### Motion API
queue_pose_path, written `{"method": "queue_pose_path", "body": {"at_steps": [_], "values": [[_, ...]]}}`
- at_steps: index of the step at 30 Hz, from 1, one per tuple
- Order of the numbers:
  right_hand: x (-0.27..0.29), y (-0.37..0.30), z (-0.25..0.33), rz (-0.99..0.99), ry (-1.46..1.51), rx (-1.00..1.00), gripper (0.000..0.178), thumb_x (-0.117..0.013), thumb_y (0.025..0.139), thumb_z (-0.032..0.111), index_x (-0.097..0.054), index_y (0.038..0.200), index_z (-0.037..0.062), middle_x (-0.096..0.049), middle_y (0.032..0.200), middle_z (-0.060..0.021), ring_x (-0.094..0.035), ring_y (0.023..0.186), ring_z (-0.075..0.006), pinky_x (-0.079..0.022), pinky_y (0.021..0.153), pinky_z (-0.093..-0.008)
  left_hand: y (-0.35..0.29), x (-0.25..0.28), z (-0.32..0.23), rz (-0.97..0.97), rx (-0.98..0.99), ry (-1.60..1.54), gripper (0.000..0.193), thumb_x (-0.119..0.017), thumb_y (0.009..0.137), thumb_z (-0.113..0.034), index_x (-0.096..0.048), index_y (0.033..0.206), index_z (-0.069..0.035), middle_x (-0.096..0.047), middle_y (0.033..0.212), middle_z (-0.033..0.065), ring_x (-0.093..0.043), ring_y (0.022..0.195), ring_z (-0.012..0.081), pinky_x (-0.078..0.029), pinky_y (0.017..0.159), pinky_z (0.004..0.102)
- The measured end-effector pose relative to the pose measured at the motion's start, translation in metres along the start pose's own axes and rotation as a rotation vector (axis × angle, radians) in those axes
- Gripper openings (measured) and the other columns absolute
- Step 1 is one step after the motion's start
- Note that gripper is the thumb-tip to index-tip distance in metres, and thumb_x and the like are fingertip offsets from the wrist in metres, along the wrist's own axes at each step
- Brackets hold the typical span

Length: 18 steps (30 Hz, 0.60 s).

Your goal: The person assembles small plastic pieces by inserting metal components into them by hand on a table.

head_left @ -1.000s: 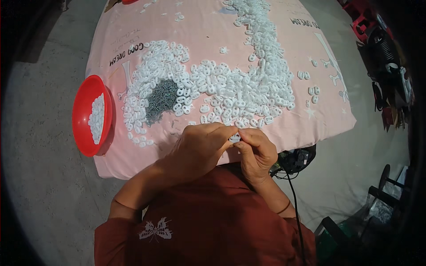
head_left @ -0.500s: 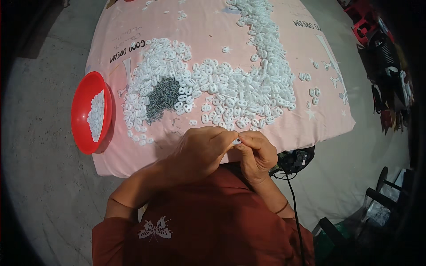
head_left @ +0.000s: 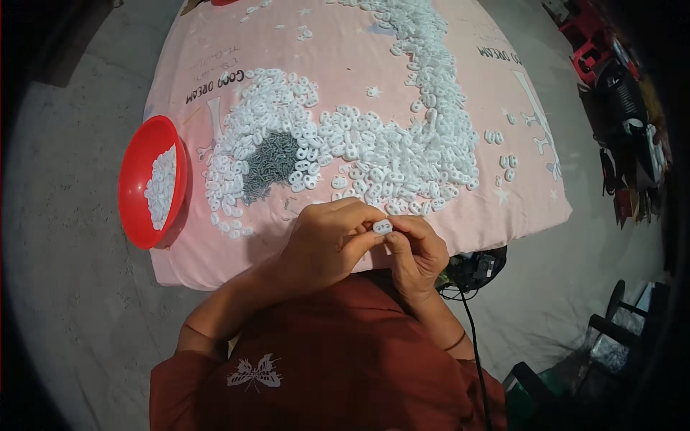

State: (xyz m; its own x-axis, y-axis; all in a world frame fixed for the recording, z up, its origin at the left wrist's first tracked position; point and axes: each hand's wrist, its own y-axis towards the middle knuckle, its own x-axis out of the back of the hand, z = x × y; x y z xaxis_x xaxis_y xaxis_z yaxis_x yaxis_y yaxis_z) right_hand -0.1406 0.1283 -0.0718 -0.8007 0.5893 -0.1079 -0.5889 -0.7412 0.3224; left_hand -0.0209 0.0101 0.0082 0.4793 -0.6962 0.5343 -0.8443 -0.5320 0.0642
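Between the fingertips of my left hand [head_left: 327, 237] and my right hand [head_left: 417, 251] is a small white oval plastic piece with two holes [head_left: 382, 227]. Both hands pinch it, one from each side, above the near edge of the table. Just beyond them spreads a heap of similar white two-holed pieces [head_left: 392, 154]. A dark grey pile of small screws [head_left: 269, 165] lies to the left, ringed by more white pieces [head_left: 277, 93].
A red bowl [head_left: 133, 187] partly filled with white pieces stands at the table's left edge. Pink printed cloth [head_left: 345, 79] covers the table. A black cable [head_left: 471, 323] runs down at the right. A few white pieces [head_left: 509, 161] lie apart on the right.
The white piece has turned so its two-holed face shows between my fingers. My left fingers have shifted and opened slightly around it. The view has moved a little.
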Motion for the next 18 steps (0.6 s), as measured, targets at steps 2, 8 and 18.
{"method": "queue_pose_path", "body": {"at_steps": [2,8,18], "values": [[-0.001,0.002,0.001,0.049,0.041,-0.003,0.019,-0.058,0.091,-0.006,-0.065,0.108,-0.0062,-0.068,0.095,-0.0156,-0.067,0.082,-0.0183,-0.053,0.073,-0.0261,-0.002,0.006,0.001,-0.011,0.018,0.033,0.015,-0.071,0.081,0.002,-0.065,0.095,0.002,-0.066,0.081,0.0107,-0.066,0.072,0.0140,-0.052,0.062,0.0257],[-0.003,-0.003,-0.002,0.044,0.194,-0.134,0.023,-0.053,0.096,-0.002,-0.058,0.118,-0.0078,-0.067,0.101,-0.0162,-0.068,0.086,-0.0199,-0.054,0.079,-0.0286,-0.021,0.069,0.025,-0.375,0.355,0.002,0.006,-0.063,0.091,-0.004,-0.064,0.093,0.001,-0.060,0.073,-0.0023,-0.056,0.066,0.0049,-0.046,0.057,0.0217],[-0.003,-0.001,0.000,0.057,0.201,-0.180,0.020,-0.054,0.097,0.000,-0.059,0.115,-0.0077,-0.066,0.099,-0.0153,-0.067,0.085,-0.0186,-0.054,0.077,-0.0287,-0.089,0.195,0.087,-0.902,0.383,0.636,0.009,-0.065,0.089,-0.005,-0.066,0.094,0.002,-0.065,0.081,0.0024,-0.058,0.072,0.0092,-0.048,0.067,0.0253]]}}
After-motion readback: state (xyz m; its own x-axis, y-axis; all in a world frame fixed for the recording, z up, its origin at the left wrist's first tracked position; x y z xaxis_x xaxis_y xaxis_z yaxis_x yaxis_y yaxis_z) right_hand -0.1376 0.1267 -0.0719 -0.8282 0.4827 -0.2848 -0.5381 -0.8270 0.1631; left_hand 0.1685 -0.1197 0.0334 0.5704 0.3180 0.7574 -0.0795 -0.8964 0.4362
